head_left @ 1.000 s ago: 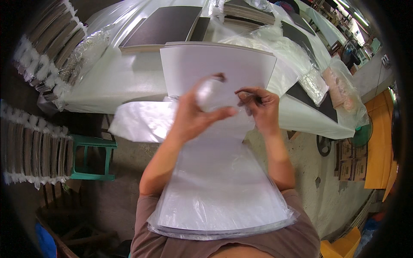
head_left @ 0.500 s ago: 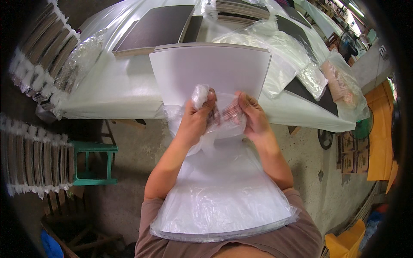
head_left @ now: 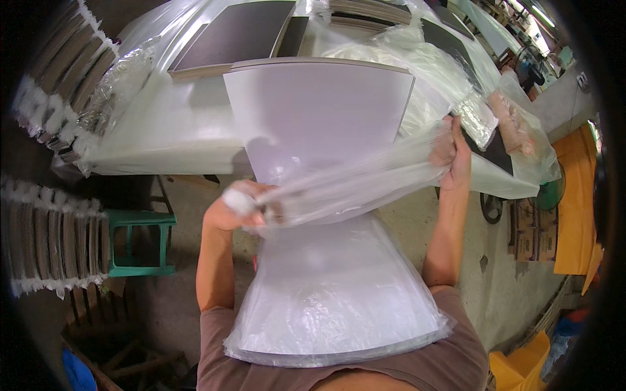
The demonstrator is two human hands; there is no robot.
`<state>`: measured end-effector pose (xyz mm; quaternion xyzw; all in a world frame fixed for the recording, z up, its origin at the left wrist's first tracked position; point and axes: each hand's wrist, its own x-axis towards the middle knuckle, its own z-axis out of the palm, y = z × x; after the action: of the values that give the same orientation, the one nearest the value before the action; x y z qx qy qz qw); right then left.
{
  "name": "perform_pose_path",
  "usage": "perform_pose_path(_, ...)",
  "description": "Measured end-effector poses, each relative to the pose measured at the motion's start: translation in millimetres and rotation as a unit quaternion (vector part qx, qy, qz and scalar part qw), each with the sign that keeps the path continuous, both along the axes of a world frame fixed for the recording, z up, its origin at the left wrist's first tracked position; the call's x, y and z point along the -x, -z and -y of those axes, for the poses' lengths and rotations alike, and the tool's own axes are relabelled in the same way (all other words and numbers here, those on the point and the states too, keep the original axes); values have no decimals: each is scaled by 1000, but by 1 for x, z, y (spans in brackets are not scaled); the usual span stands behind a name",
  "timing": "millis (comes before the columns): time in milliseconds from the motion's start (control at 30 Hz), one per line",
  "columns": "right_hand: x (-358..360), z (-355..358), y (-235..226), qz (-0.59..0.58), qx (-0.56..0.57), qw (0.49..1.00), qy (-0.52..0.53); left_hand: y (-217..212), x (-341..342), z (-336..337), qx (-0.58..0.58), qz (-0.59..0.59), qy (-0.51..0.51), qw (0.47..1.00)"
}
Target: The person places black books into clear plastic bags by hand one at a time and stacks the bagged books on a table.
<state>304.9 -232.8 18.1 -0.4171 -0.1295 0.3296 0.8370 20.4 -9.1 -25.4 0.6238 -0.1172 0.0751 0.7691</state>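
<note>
A clear plastic bag (head_left: 372,176) is stretched across in front of me between my two hands. My left hand (head_left: 244,205) is closed on its left end and also holds a crumpled wad of white plastic (head_left: 238,201); motion blurs it. Raised higher, my right hand (head_left: 453,153) grips the bag's other end. Behind the bag, a stack of white sheets (head_left: 319,104) stands tilted against the table edge. Its lower part is hidden by the plastic. Another stack of sheets in clear plastic (head_left: 332,293) rests against my body, below the bag.
The plastic-covered table (head_left: 169,140) carries dark boards (head_left: 238,32), loose clear bags (head_left: 417,72) and a plastic-wrapped pinkish bundle (head_left: 515,120). To the left are tall wrapped stacks (head_left: 55,244) and a green stool (head_left: 140,241). Brown cartons (head_left: 535,231) and orange sheets (head_left: 574,202) are at the right.
My hands have moved apart, the left down and leftward, the right up and rightward. The plastic bag, bunched between them before, is now pulled out wide.
</note>
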Motion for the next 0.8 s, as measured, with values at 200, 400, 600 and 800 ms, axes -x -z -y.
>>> perform_pose_path(200, 45, -19, 20, 442, 230, 793, -351, -6, -6, -7, 372, 296, -30, 879)
perform_pose_path(400, 33, 13, 80, 49, 139, 985, -90, 7, -10, 3, -43, 87, -109, 989)
perform_pose_path(600, 46, 8, 40, 304, 170, 835, -426, 44, 1, 10, 433, 83, -214, 871)
perform_pose_path(800, 37, 5, 34, 250, 142, 947, -142, -2, 3, 38, 337, -184, -243, 891)
